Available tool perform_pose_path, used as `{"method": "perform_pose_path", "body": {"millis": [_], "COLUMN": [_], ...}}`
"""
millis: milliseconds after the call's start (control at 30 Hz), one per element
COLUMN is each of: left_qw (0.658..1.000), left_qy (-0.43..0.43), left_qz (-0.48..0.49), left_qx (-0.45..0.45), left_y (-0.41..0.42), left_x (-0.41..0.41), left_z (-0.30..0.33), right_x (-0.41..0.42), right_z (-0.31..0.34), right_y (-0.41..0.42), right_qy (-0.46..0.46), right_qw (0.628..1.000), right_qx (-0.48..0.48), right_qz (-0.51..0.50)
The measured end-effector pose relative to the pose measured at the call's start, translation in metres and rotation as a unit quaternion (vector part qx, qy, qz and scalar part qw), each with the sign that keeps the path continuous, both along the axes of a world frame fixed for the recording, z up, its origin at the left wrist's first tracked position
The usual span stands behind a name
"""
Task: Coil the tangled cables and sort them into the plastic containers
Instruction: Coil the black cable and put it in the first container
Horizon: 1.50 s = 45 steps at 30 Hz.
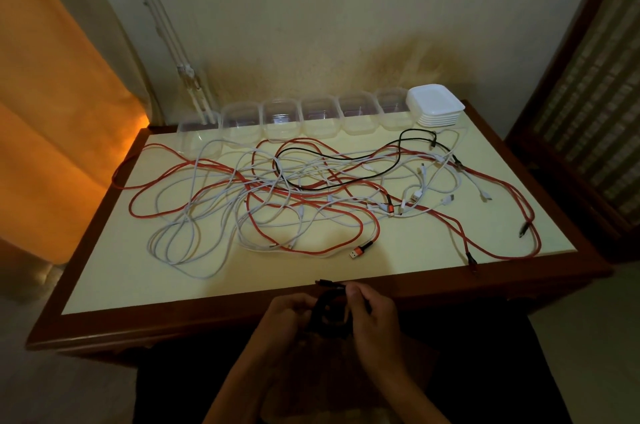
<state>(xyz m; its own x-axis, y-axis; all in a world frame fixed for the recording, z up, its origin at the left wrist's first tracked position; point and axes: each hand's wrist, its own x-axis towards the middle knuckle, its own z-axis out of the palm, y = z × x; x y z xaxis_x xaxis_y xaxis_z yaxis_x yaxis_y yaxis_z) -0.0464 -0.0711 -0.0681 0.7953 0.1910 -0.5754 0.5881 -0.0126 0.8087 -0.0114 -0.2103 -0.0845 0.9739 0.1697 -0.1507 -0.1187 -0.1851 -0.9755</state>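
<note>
The person is standing at the near edge of the table [104,285], working a black cable [329,307] into a small coil just below the wooden rim; the left hand [287,314] is curling round the loops to hold them together, and the right hand [372,311] is pinching the free end, whose plug is poking out just above the fingers; the light down there is dim, so I cannot tell how many turns are in the coil.

Out on the tabletop the rest is lying in a wide tangle: red cables [346,212] looping across white cables [194,233], with a second black cable [346,160] snaking through the far part; a row of clear plastic containers [280,119] is sitting open along the wall, and a stack of white lids [436,105] is resting at its right end.

To my eye the coiling of this one cable is nearly finished and the sorting has hardly begun; doing it well is probably a matter of keeping the loops even and tight enough to fit a container, tucking or wrapping the tail so it is not springing open, and holding the bundle pinched while carrying it over the tangle so nothing is snagging.
</note>
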Motion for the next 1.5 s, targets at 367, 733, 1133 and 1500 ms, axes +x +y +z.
{"method": "perform_pose_path", "body": {"millis": [367, 733, 1133, 1500], "left_qw": [0.980, 0.916, 0.997, 0.951], "left_qy": [0.048, 0.022, -0.042, -0.091], "left_qz": [0.107, 0.241, 0.023, 0.186], "left_qx": [-0.164, -0.319, -0.058, -0.229], "left_y": [-0.011, -0.030, -0.013, -0.019], "left_x": [0.006, 0.011, 0.014, 0.011], "left_z": [-0.012, -0.010, -0.013, -0.022], "right_x": [-0.005, -0.002, 0.005, 0.024], "right_z": [-0.003, -0.005, 0.026, -0.007], "right_y": [0.001, -0.003, -0.023, -0.018], "right_qy": [-0.016, 0.002, 0.141, -0.018], "right_qw": [0.997, 0.994, 0.964, 0.988], "right_qx": [0.037, -0.086, -0.012, -0.101], "right_qz": [-0.067, 0.062, 0.223, 0.115]}}
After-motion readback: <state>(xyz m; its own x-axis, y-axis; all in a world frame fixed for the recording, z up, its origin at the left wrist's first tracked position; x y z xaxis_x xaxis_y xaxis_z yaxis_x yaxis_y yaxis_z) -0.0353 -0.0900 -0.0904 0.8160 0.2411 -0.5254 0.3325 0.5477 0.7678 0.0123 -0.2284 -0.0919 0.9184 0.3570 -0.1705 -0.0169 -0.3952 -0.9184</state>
